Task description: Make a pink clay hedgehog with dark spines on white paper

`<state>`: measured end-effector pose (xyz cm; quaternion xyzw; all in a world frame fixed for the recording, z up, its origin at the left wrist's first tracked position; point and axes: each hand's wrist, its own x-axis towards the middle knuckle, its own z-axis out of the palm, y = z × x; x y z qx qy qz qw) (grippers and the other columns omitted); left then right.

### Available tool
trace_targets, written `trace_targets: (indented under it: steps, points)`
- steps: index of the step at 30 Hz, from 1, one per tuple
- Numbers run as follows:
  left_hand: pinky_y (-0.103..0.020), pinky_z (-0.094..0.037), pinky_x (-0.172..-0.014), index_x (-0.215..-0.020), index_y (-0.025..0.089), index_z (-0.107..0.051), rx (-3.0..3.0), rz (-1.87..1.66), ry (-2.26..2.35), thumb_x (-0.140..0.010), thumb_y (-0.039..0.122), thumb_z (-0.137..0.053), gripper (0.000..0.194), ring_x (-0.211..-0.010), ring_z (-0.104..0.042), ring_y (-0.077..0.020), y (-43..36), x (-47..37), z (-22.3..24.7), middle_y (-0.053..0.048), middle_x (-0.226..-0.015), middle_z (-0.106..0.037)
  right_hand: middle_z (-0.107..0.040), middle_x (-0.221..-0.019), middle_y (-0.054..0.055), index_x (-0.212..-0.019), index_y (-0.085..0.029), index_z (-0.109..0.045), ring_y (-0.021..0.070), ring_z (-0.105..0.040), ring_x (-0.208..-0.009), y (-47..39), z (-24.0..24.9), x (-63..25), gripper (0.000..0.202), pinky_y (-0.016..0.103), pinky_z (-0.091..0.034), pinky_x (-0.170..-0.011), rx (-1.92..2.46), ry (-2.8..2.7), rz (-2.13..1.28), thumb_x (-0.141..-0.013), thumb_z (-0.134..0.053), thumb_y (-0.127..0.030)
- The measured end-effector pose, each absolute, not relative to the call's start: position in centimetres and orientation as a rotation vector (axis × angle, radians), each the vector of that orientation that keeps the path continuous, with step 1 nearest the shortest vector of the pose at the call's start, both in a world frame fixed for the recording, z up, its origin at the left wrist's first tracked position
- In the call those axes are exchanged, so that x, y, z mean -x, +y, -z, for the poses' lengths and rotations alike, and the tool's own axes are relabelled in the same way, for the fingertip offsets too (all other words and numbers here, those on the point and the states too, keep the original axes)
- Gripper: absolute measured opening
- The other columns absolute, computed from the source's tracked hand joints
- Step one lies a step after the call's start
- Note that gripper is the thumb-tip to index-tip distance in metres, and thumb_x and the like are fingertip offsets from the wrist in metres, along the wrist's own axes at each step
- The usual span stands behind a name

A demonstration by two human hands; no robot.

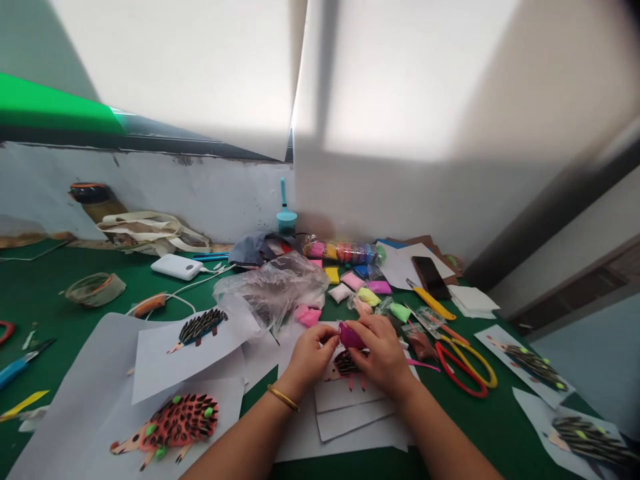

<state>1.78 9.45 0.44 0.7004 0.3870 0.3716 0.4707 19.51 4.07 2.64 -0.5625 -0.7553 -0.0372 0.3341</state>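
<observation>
Both my hands meet over a small stack of white paper at the middle of the table. Between them is a small packet of purple modelling clay (351, 336). My left hand (316, 353) pinches its left edge, thumb against fingers. On the other side my right hand (383, 357) grips the packet with its fingers curled round it. Directly beneath lies a hedgehog picture (346, 363) with dark spines and pink legs, partly covered by my right hand. Several more clay packets, among them a yellow-green one (369, 297) and a green one (400, 311), lie just beyond my hands.
Red-and-yellow-handled scissors (467, 367), a yellow cutter (434, 303) and a black phone (431, 277) lie to the right. A crumpled plastic bag (280, 287) lies behind. Hedgehog pictures (173, 427) on paper are at both sides. A white power bank (177, 267) stands back left.
</observation>
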Motion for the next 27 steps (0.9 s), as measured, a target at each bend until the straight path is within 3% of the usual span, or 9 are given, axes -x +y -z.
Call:
trace_targets:
  steps: [8, 13, 19, 27]
  points:
    - [-0.026, -0.039, -0.065, -0.071, 0.017, -0.063, -1.775, -0.884, 1.075, -0.08, 0.03, -0.061, 0.016, -0.069, -0.053, -0.0151, 9.7, -1.6, -0.7, 0.0, -0.071, -0.061, -0.061, -0.102, 0.008, -0.117, -0.023, -0.061, 0.0262, -0.054, -0.101, 4.1, -2.1, -19.4, 0.035, 0.046, -0.044, -0.092, 1.38, -1.942, 0.16, -0.082, -0.06, -0.019]
    - [-0.024, -0.035, -0.059, -0.066, 0.016, -0.054, -1.489, -0.863, 0.887, -0.073, 0.037, -0.068, 0.026, -0.061, -0.045, -0.0115, 9.7, -1.8, -0.9, 0.003, -0.064, -0.052, -0.06, -0.118, 0.011, -0.123, -0.021, -0.056, 0.0283, -0.052, -0.113, 4.2, -1.9, -19.7, 0.039, 0.048, -0.042, -0.098, 1.336, -1.96, 0.114, -0.084, -0.057, -0.02]
    - [-0.021, -0.027, -0.054, -0.071, 0.017, -0.047, -1.138, -0.847, 0.654, -0.08, 0.043, -0.064, 0.032, -0.055, -0.036, -0.0078, 9.0, -1.8, -1.7, 0.005, -0.061, -0.045, -0.06, -0.123, 0.011, -0.122, -0.022, -0.054, 0.026, -0.053, -0.117, 4.1, -1.8, -20.2, 0.033, 0.047, -0.043, -0.101, 1.217, -1.909, -0.127, -0.09, -0.054, -0.026]
    - [-0.023, -0.032, -0.057, -0.066, 0.017, -0.051, -1.594, -1.008, 0.999, -0.079, 0.037, -0.062, 0.026, -0.06, -0.041, -0.0109, 8.8, -1.9, -2.3, 0.003, -0.063, -0.046, -0.062, -0.114, 0.008, -0.111, -0.024, -0.059, 0.0243, -0.056, -0.11, 4.0, -2.3, -20.3, 0.023, 0.044, -0.045, -0.098, 1.205, -1.883, -0.292, -0.088, -0.055, -0.023]
